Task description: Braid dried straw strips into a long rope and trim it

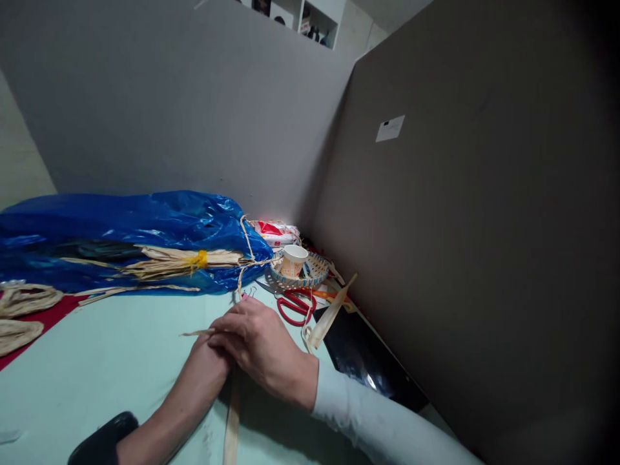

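Observation:
My right hand [261, 342] is closed, thumb and fingers pinching a narrow dry plant-fibre strip [196, 333] whose thin end sticks out to the left. Crossed beneath it is my left hand [208, 349]; its fingers are hidden behind the right one, so I cannot tell what they grip. A wider pale flat strip [232, 420] runs from under the hands to the bottom edge. Just beyond the knuckles, a pink binder clip [248, 294] shows next to a twisted fibre cord [240, 281] that leads up to the blue bag.
A blue plastic bag [121, 219] with a tied fibre bundle [188, 261] lies at the back left. Red-handled scissors [296, 307], a woven basket [317, 271] holding a paper cup [294, 261], a loose husk strip [332, 316] and a black flat object [368, 361] lie right. Grey partitions [436, 226] enclose the table.

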Demonstrator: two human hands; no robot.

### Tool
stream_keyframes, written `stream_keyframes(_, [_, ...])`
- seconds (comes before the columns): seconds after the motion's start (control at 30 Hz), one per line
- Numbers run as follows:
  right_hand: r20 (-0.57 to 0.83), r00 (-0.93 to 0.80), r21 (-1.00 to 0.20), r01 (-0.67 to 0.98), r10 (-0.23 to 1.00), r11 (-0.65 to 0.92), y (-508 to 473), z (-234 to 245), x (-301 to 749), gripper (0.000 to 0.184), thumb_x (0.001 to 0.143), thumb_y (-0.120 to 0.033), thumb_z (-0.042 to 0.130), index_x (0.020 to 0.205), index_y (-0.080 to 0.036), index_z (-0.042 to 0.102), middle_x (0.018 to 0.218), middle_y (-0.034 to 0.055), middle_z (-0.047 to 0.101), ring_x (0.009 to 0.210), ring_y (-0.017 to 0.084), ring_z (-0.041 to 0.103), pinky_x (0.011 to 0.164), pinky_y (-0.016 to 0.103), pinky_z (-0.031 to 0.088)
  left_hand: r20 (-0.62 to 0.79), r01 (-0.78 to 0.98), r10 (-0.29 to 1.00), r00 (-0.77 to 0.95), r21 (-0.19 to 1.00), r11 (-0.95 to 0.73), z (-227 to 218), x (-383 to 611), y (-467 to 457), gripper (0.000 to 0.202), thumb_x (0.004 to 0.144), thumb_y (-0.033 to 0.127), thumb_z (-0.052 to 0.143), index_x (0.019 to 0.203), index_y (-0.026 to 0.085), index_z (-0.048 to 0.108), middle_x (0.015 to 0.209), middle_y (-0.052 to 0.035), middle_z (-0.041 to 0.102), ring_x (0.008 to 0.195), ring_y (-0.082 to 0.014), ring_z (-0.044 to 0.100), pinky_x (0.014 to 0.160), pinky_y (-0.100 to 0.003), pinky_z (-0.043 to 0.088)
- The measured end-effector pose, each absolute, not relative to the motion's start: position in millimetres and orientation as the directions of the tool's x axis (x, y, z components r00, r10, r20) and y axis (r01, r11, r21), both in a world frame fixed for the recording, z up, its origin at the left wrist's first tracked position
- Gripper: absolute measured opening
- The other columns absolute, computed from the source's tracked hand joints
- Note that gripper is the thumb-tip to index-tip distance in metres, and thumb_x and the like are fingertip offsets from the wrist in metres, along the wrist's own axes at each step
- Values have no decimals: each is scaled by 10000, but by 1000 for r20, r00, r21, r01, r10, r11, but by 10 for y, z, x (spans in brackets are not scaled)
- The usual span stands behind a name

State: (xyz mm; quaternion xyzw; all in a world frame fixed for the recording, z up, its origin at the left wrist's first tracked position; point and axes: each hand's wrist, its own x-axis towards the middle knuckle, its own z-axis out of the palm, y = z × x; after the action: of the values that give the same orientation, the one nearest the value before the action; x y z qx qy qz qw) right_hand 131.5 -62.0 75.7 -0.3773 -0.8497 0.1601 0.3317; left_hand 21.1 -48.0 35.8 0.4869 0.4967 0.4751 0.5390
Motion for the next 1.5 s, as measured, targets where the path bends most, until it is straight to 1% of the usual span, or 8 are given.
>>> stream_keyframes(0.13, [330,-246,-893,232,911,386,-523,753,1495,154,911,-218,600,812,-177,711,774,10,679,782,155,606,744,259,454,-65,59,983,171,997,55,377,112,-532,243,753,402,774,727,170,706,742,3,716,722,-206,658,670,-293,510])
stream_keyframes(0.23, [243,-94,-966,72,965,250,-482,842,1801,194,908,-288,579,872,-156,716,720,4,618,686,134,548,629,233,408,-146,106,969,198,986,127,328,59,-550,332,729,503,742,709,172,734,645,10,692,585,-159,589,512,-237,402])
stream_keyframes(0.37, [201,-5,-978,51,980,201,-472,820,2082,219,897,-343,579,869,-144,668,708,-6,555,603,107,434,550,227,314,-184,55,975,125,983,178,244,60,-527,338,704,456,772,903,185,737,782,-21,745,704,-165,648,548,-202,424])
stream_keyframes(0.5, [124,-86,-983,125,989,134,-551,654,2032,164,911,-304,553,821,-170,579,669,-13,575,610,119,463,566,231,329,-179,-148,978,105,970,193,233,75,-519,518,642,383,850,1061,250,577,704,43,726,580,-140,657,565,-213,483])
stream_keyframes(0.77, [96,-174,-842,511,980,173,-769,588,1779,202,919,-266,586,747,-161,603,799,20,600,803,154,537,694,249,377,-296,-184,929,222,923,338,123,5,-401,405,540,233,901,860,185,658,736,-6,751,634,-128,674,554,-173,484])
stream_keyframes(0.87, [96,-186,-818,545,978,184,-814,566,1741,201,891,-270,619,727,-160,581,839,21,607,803,142,541,686,237,370,-326,-156,932,161,924,350,176,44,-429,413,539,241,883,884,176,666,661,10,730,545,-100,620,469,-150,406])
stream_keyframes(1.2, [116,-98,-744,651,988,152,-840,502,1702,168,807,-120,546,658,-167,483,626,-30,508,583,87,414,539,233,229,-423,-83,892,159,895,439,327,61,-529,503,619,351,857,1047,201,638,755,6,739,631,-99,642,564,-144,464])
stream_keyframes(1.5, [150,-116,-751,632,982,189,-841,521,1707,223,770,-54,524,619,-171,409,570,-53,431,544,75,352,518,231,200,-414,-98,902,121,900,426,364,103,-520,485,511,311,895,932,170,698,656,24,659,526,-73,526,436,-120,323])
